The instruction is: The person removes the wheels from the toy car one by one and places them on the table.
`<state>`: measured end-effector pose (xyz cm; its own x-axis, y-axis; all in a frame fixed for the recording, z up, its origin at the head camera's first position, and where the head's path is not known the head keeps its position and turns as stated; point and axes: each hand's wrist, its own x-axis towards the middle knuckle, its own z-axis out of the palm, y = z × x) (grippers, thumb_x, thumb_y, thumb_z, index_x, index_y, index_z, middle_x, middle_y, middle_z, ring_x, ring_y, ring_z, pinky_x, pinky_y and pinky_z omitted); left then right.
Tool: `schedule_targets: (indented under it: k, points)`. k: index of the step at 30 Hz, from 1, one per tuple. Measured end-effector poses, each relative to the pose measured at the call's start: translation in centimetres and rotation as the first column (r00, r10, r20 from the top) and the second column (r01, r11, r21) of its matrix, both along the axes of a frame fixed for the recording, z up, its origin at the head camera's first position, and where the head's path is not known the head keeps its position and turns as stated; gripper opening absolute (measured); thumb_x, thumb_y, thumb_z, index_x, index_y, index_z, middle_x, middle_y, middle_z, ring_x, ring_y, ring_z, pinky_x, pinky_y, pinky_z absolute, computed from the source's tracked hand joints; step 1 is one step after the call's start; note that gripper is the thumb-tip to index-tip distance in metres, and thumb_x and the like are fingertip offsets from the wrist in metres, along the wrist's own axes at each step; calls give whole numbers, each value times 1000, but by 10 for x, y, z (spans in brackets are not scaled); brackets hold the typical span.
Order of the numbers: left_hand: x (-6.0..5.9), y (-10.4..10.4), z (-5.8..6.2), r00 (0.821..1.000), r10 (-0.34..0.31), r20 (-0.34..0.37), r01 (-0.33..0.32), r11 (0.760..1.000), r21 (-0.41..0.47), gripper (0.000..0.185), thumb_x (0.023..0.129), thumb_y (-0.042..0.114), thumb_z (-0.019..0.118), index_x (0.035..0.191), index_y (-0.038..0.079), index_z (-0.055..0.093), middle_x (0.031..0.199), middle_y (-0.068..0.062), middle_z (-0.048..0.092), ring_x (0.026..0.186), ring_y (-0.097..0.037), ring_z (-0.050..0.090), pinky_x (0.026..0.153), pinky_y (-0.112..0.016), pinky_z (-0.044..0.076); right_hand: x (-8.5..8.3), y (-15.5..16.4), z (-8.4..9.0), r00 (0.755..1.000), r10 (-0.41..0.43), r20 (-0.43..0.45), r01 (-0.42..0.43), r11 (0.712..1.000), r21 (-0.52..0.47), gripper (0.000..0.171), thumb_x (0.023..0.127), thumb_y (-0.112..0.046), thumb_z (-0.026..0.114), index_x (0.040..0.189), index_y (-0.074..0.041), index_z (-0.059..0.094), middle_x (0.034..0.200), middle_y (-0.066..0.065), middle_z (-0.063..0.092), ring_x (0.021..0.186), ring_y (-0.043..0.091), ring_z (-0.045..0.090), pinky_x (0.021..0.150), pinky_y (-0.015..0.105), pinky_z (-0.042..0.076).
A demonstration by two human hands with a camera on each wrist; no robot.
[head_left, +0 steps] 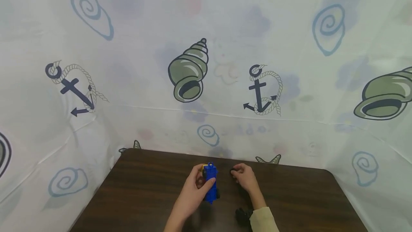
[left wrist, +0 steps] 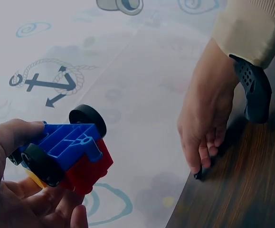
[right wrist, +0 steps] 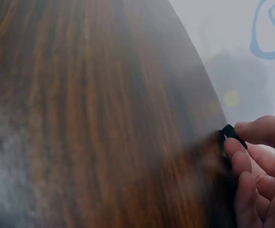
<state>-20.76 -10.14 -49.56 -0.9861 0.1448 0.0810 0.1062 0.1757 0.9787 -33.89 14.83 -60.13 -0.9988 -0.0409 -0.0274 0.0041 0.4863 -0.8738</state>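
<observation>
The toy car (head_left: 210,182), built of blue, red and yellow blocks with black wheels, sits above the middle of the dark wooden desk (head_left: 135,189), its long axis running near to far in the head view and its underside turned up toward the left wrist camera. The left hand (head_left: 193,191) has its grip curled round the car's side. Just right of it, the right hand (head_left: 245,177) pinches a small black piece (right wrist: 232,134) between thumb and fingertips at the desk's far edge.
</observation>
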Motion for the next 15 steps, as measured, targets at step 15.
schedule_targets:
  k: [15]
  points:
    - [5,0,3,1000,-19,-22,20,999,43,63,110,43,61,157,9,36,147,-26,61,135,-44,63,107,-60,55,13,14,4,993,-92,69,108,956,-273,41,114,-34,56,119,4,70,75,6,64,60,13,56,57,26,52]
